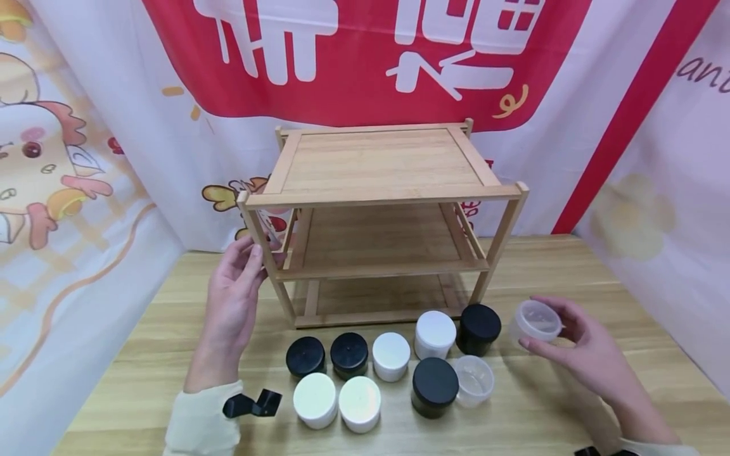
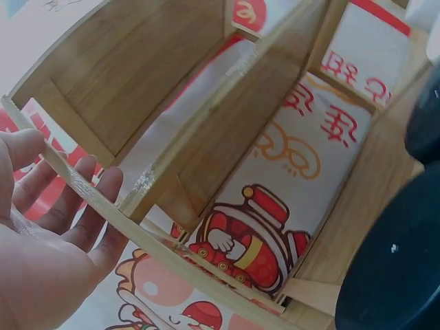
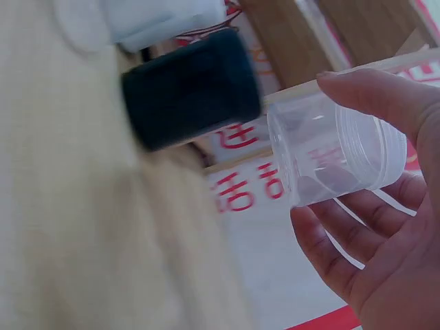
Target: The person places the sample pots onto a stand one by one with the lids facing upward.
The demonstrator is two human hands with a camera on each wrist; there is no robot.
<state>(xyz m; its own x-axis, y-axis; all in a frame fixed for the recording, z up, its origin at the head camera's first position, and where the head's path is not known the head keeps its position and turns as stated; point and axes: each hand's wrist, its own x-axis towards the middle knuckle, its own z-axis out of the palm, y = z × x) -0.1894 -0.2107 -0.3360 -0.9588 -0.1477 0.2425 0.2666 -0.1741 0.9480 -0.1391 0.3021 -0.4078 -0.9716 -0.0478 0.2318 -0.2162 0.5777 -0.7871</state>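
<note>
A three-tier wooden shelf stands at the back of the table. My left hand is at its left front post, thumb on one side and fingers curled round the other. To the right of the shelf, my right hand holds a clear plastic jar between thumb and fingers, tilted and raised off the table. A black jar is the nearest jar on its left, close to the shelf's right front post. A second clear jar stands beside another black jar.
Several more jars stand in front of the shelf, among them black ones and white ones. A printed cloth hangs behind the shelf. Cloth side walls border the wooden table.
</note>
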